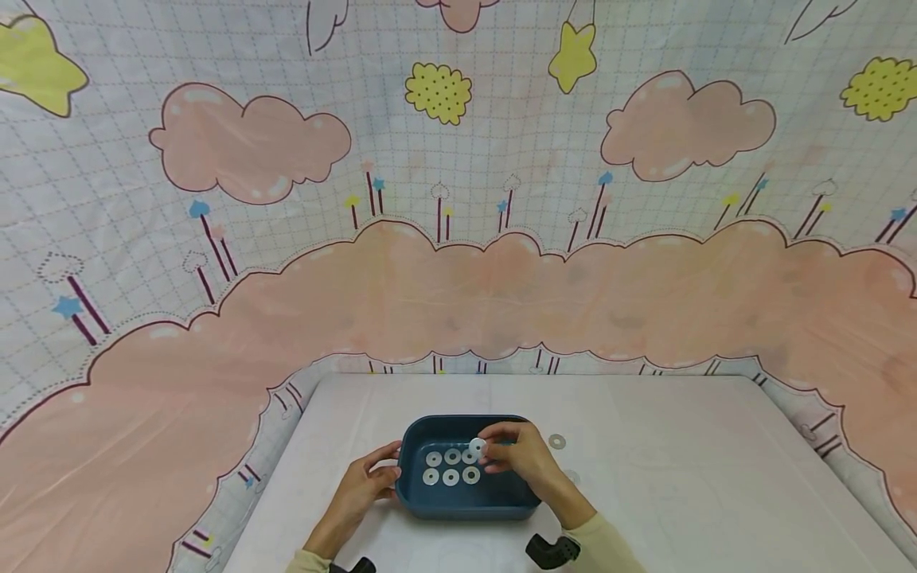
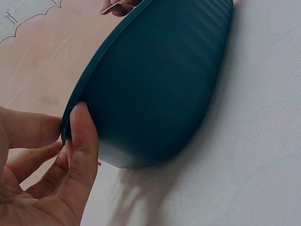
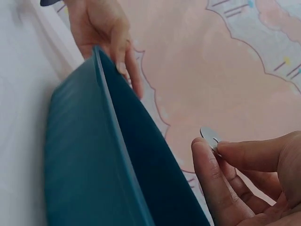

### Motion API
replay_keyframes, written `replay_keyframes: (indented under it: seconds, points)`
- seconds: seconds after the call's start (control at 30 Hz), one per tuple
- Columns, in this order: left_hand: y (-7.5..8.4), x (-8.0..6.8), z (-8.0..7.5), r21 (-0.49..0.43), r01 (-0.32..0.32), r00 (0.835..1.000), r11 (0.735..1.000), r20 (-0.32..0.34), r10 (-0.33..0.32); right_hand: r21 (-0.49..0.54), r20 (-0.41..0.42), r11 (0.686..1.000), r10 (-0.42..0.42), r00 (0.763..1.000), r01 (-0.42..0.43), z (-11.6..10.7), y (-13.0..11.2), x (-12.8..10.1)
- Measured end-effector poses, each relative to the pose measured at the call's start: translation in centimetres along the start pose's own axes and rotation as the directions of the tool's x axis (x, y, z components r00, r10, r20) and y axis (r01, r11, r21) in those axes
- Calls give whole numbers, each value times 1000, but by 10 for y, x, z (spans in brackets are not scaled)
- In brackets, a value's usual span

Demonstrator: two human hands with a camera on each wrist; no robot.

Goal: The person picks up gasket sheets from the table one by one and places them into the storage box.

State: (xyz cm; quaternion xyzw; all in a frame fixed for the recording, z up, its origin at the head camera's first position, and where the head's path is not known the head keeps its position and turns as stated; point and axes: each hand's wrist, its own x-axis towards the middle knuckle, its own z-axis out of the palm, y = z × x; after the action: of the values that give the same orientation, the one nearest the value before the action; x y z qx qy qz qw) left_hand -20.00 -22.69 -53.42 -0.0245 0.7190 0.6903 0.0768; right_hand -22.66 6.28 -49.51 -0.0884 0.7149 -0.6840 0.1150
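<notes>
Black wristband [image 1: 552, 551] and pale sleeve [image 1: 605, 545] sit closest, at the lower edge of the frame. Beyond them, at lower center, a dark blue tray [image 1: 444, 511] rests on the white counter [image 1: 702, 461], its left rim pinched between thumb and fingers of the left hand [image 1: 358, 485]. The right hand [image 1: 526, 458] has thumb and fingers together on one washer [image 1: 477, 447], held over the tray near the right end of the upper row of loose washers [image 1: 450, 477]. Another washer [image 1: 557, 441] lies on the counter, right of the tray. Positioning the pinched washer seems the step in hand; whether it is going in or coming out cannot be told. The next move likely calls for a steady tray and a light, well-aimed fingertip grip.
</notes>
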Motion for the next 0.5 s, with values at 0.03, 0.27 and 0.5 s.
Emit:
replay_keyframes:
  seconds: [0.03,0.27,0.5]
  points:
    - [0,0,0,3,0,1000,1000,-1,0,4,2,1000,5,1000,-5,2,1,1]
    - [0,1,0,3,8,1000,1000,-4,-8,37,62,999,28,998,-30,15,7,6]
    - [2,0,0,-10,20,1000,1000,-7,-20,54,104,996,62,993,-68,29,7,11]
